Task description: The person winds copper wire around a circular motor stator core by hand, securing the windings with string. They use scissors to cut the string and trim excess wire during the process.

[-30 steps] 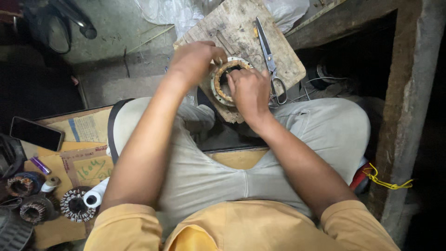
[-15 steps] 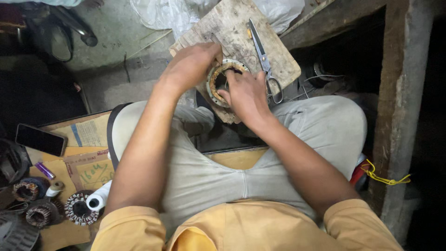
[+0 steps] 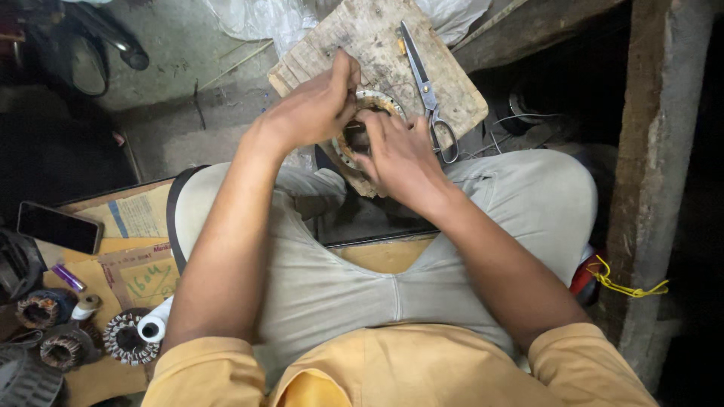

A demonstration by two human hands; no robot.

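Where hands [image 3: 354,128] meet, stator ring [image 3: 371,102].

Grey concrete floor [image 3: 173,83], dim light; rough wooden post [image 3: 652,173] at right; flattened cardboard [image 3: 128,249] at left.

Motor-repair workshop: wound stators [image 3: 60,350], scissors [image 3: 430,94], worn wooden board [image 3: 377,45].

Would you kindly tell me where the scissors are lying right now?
In the head view, the scissors lie on the wooden board, just right of the right hand and the ring-shaped motor part.
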